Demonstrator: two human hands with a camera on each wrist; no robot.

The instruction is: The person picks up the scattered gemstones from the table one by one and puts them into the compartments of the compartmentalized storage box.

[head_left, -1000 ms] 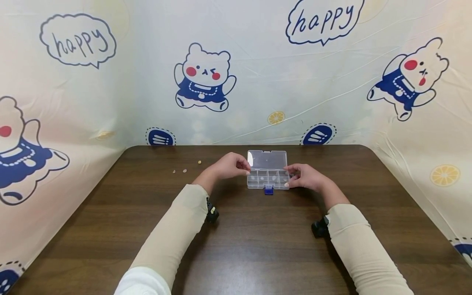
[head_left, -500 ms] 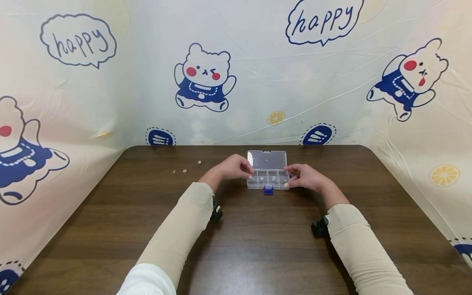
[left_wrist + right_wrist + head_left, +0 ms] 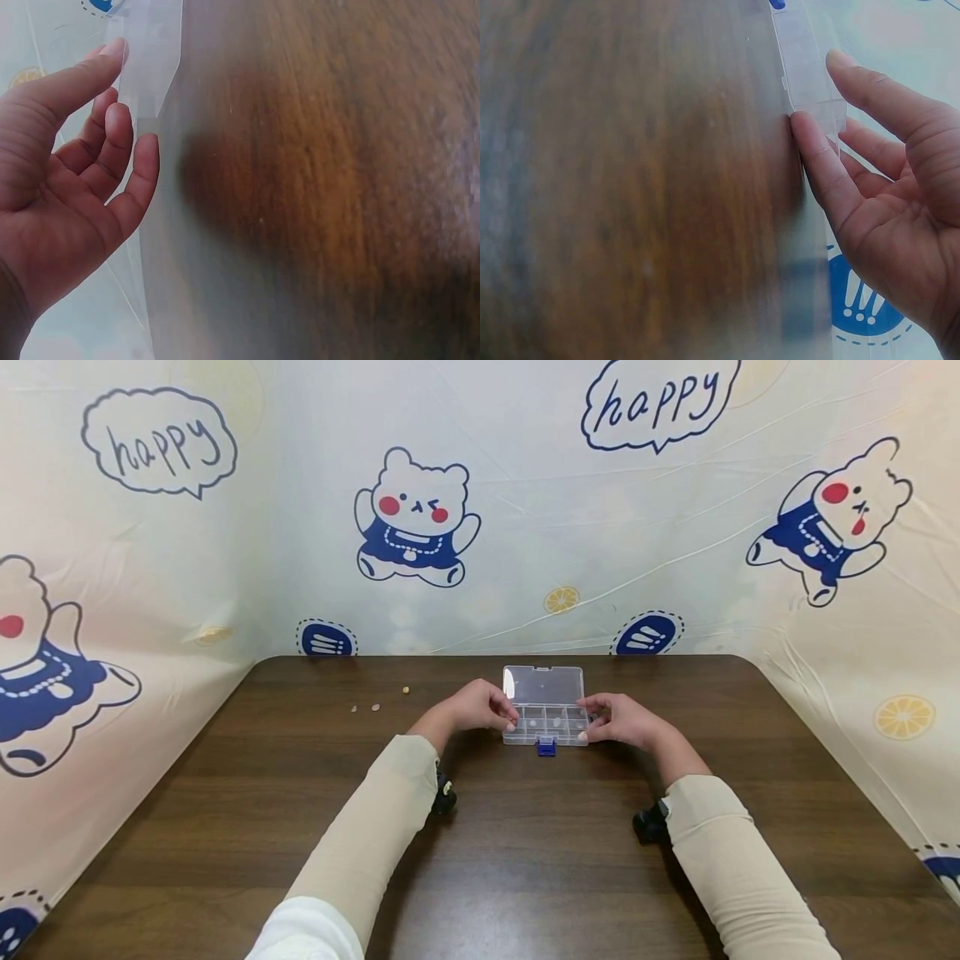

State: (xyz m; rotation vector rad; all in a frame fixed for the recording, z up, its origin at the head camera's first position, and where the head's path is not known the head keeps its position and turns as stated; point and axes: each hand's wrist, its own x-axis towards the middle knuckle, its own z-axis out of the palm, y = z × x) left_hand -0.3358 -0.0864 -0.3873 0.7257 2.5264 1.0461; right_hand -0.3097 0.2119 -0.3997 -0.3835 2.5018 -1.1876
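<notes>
And here's the clear plastic compartment box, sitting near the far edge of the dark brown wooden tabletop, its transparent lid swung back behind it and its blue clasp facing me! My right hand has the right end, fingers and thumb gripping around the corner. My left hand is at the opposite end, thumb and forefinger close together at the left compartments; whether they're pinching the wall or some tiny piece, I can't tell.

Pale little bits show in the compartments. Over to the left, well apart from the box, lie a small yellow piece and two tiny pale pieces.

I judge this box very light: stiff, thin-walled, smooth enough to skid if nudged. The lid and hinge look the fragile parts, so the end walls, held low, are my place to grip. Those small pieces probably need a fingertip pinch, gentle, as they could slip away.
</notes>
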